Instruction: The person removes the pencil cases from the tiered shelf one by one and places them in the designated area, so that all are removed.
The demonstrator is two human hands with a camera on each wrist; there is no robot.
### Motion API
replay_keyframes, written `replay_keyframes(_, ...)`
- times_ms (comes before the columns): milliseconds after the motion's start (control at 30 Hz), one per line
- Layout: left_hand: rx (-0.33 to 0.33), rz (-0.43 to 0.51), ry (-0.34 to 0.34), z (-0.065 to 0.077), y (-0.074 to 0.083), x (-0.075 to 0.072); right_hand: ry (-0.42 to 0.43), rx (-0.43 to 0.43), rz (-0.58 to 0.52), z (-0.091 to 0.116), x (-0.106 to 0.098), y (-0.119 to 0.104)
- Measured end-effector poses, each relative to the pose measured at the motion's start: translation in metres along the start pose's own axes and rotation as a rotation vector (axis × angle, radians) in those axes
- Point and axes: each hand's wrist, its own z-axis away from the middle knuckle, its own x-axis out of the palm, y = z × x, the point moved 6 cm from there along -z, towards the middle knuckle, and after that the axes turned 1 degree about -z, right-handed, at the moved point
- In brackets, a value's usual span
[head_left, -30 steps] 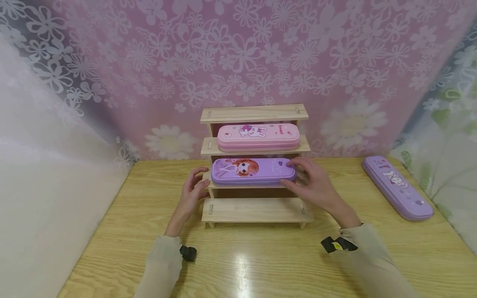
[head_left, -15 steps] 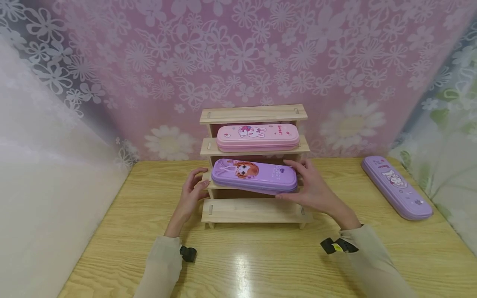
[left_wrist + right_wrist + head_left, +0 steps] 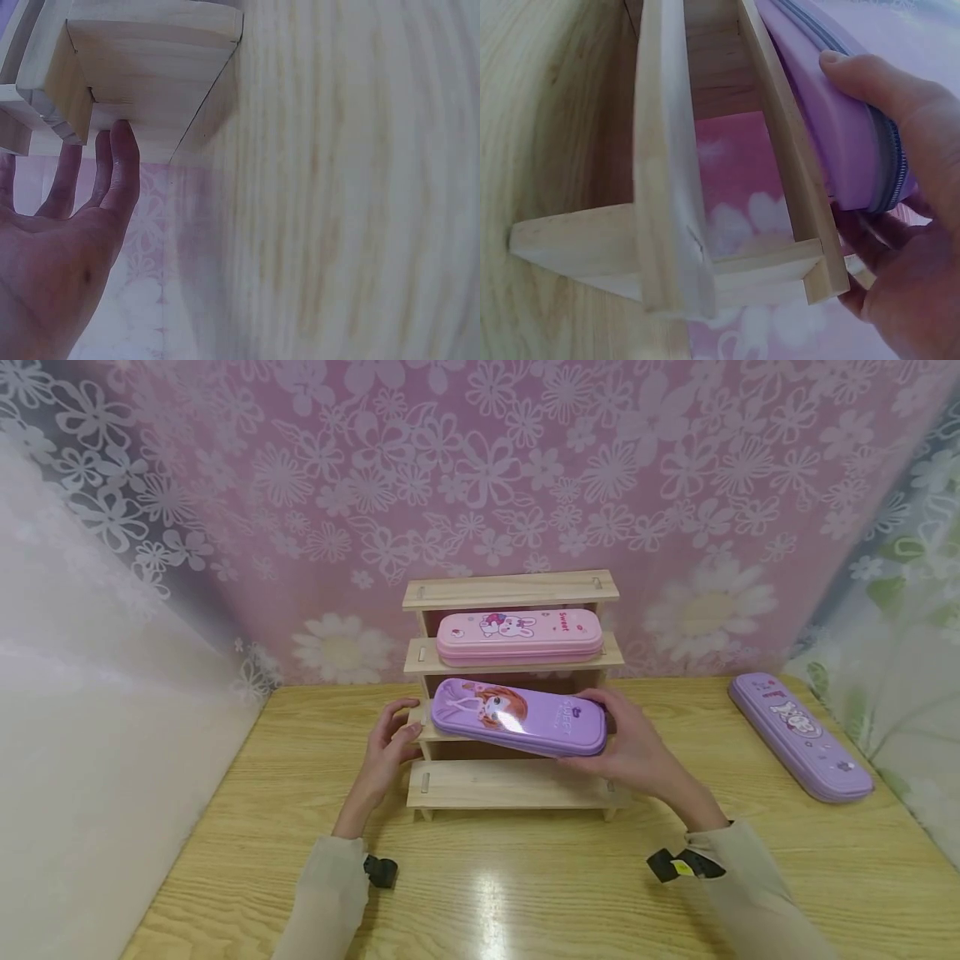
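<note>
A purple pencil case [image 3: 517, 718] with a cartoon girl and the word "Sweet" is tilted over a lower tier of the wooden tiered shelf [image 3: 517, 783], its right end lower and forward. My right hand [image 3: 633, 743] grips that right end, thumb on the front side near the zipper [image 3: 889, 154] and fingers behind. At the shelf's left end, my left hand [image 3: 384, 756] holds the edge of the same tier between thumb and fingers. In the left wrist view, the fingers [image 3: 124, 161] reach against the wood; the thumb is out of sight there.
A pink pencil case [image 3: 520, 637] with a rabbit lies on the tier above. Another purple pencil case [image 3: 798, 735] rests aslant on the wooden table [image 3: 300, 718] at the right. Behind stands a pink flowered backdrop [image 3: 487, 485].
The purple pencil case's right end has come forward and down off its tier, and the case has shifted slightly right with my right hand. My left hand has stayed on the shelf.
</note>
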Motion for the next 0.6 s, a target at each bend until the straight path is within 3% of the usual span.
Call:
replay_keyframes(300,-0.010,-0.007,0.010,-0.001,-0.001,-0.001,0.165,-0.137,0.088,0.021,-0.019,0.003)
replay_keyframes(600,-0.017,-0.020,0.000,0.000,-0.001,0.000,0.273,-0.157,-0.017,0.048,-0.045,0.012)
